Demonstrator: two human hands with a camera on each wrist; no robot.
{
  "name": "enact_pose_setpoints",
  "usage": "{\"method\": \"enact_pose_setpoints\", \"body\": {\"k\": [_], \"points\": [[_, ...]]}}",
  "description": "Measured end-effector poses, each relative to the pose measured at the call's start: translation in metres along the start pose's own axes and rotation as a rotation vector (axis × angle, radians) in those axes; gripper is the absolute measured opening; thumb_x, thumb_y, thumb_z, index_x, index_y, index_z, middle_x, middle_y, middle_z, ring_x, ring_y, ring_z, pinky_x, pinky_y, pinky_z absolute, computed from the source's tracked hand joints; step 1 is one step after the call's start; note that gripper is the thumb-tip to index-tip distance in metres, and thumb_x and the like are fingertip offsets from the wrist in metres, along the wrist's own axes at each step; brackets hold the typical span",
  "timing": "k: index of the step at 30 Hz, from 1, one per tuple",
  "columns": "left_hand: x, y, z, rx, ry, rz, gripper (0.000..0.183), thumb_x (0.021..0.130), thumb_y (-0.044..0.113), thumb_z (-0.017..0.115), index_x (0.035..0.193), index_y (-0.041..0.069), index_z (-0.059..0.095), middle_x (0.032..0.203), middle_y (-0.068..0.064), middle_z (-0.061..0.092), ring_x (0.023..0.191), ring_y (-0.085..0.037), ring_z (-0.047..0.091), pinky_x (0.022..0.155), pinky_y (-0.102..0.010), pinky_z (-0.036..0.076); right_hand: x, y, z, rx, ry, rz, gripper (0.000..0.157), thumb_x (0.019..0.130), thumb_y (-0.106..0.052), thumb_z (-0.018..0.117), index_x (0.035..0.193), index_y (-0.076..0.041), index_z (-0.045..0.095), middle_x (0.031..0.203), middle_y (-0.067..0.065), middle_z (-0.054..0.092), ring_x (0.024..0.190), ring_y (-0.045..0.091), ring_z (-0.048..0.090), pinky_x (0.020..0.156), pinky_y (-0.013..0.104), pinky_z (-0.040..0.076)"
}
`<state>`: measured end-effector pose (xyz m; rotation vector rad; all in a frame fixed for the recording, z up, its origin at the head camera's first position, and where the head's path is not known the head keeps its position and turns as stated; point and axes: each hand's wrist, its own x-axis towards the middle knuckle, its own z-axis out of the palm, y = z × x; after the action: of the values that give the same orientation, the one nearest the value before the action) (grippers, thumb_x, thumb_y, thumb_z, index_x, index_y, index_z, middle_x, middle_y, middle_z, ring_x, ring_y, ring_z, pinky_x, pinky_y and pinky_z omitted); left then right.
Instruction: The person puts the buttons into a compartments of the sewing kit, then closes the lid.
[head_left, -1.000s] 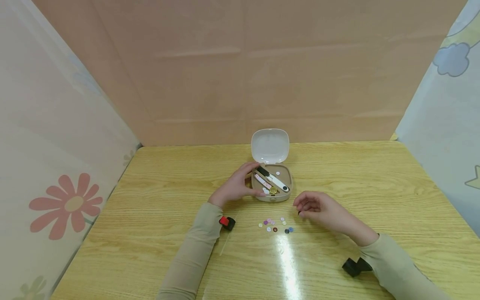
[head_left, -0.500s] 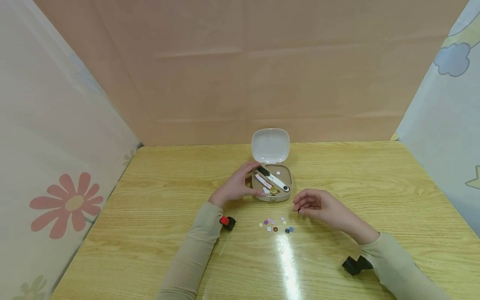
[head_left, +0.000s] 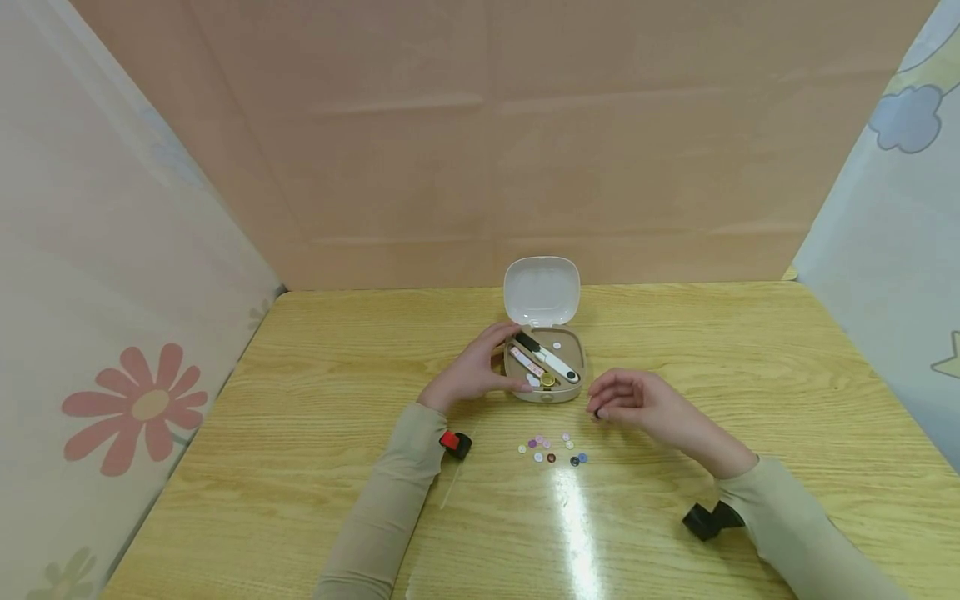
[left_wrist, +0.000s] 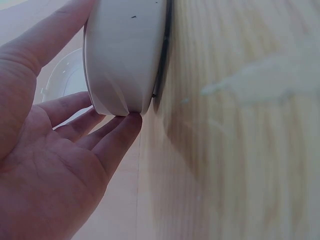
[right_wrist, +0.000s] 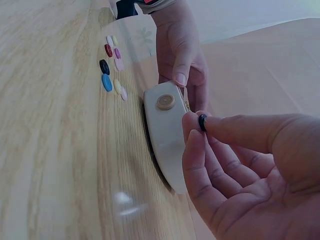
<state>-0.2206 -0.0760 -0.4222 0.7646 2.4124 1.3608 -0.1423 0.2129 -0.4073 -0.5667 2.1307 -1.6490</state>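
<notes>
Head view: we have the left hand (head_left: 471, 373) grasping the box (head_left: 566, 397) by its left side, thumb at front, fingers at the back; lid (head_left: 542, 292) up. Right hand (head_left: 648, 417) pinches a dark button (right_wrist: 202, 122) between thumb and forefinger, near the box's front right corner; we see that best from the right wrist. Inside the box we log a black-and-white tool (head_left: 558, 367) lying diagonally, a pink-and-white strip (head_left: 527, 362) beside it, a gold round piece (head_left: 547, 380). Loose buttons (head_left: 551, 457) lie scattered on the bench (head_left: 360, 350) in front
</notes>
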Motion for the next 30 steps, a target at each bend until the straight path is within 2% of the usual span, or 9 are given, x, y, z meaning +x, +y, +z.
{"method": "enact_pose_setpoints", "body": {"k": [10,17,30], "points": [[-0.001,0.000,0.000,0.021,0.002,-0.002,0.094,0.072,0.026,0.086,0.148,0.011,0.034,0.152,0.000,0.028,0.135,-0.017,0.032,0.106,-0.031,0.036,0.006,0.001,-0.007,0.087,0.041,0.047,0.038,0.089,0.003,0.063,0.120,0.018,0.046,0.106,0.032,0.059,0.092,0.030,0.066,0.081,0.040,0.056],[-0.001,0.001,0.000,0.031,0.004,-0.015,0.094,0.072,0.028,0.086,0.148,0.012,0.034,0.151,0.002,0.028,0.135,-0.016,0.032,0.108,-0.031,0.035,0.011,-0.001,-0.010,0.135,0.067,0.085,0.041,0.089,0.002,0.063,0.122,0.017,0.044,0.108,0.034,0.057,0.095,0.035,0.065,0.082,0.044,0.055],[-0.001,0.002,-0.001,0.048,-0.003,-0.016,0.095,0.072,0.028,0.086,0.149,0.011,0.033,0.152,0.000,0.027,0.136,-0.018,0.030,0.110,-0.035,0.032,0.021,-0.004,-0.018,0.094,0.120,0.094,0.041,0.089,0.000,0.064,0.123,0.014,0.046,0.109,0.032,0.059,0.095,0.035,0.065,0.082,0.044,0.055]]}}
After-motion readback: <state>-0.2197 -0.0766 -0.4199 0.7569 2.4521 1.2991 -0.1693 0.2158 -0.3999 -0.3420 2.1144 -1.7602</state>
